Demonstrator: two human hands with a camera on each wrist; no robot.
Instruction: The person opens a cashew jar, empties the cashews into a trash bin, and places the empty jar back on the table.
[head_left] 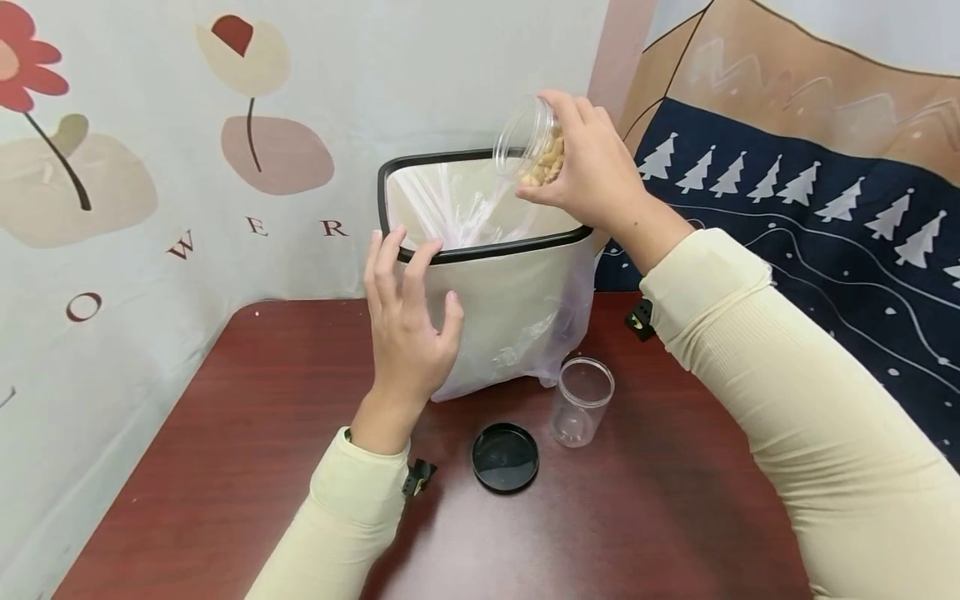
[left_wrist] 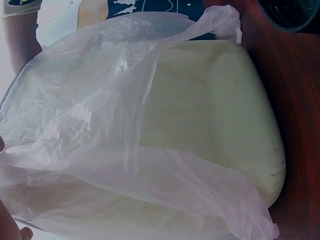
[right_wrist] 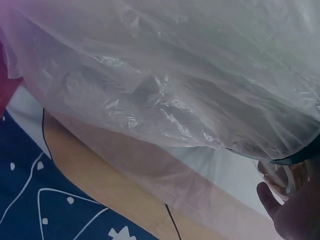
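Observation:
My right hand [head_left: 594, 162] grips a clear plastic jar [head_left: 519, 137], tilted on its side above the bin with its mouth to the left. Pale yellow-brown pieces [head_left: 547, 162], like nuts, lie inside the jar. The cream bin [head_left: 495, 308] has a black rim [head_left: 495, 250] and a translucent pinkish liner bag [head_left: 573, 308] folded over it. At the front left of that rim, my left hand [head_left: 408, 321] touches with its fingertips, thumb spread away. In the left wrist view the liner [left_wrist: 100, 95] drapes loosely over the bin's side.
A second clear jar [head_left: 581, 404], uncapped, stands on the red-brown table [head_left: 285, 392] right of the bin's base. Left of it lies a round black lid [head_left: 505, 457]. Behind the table hang a pale flower-print cloth [head_left: 337, 75] and a navy tree-patterned cloth [head_left: 750, 217].

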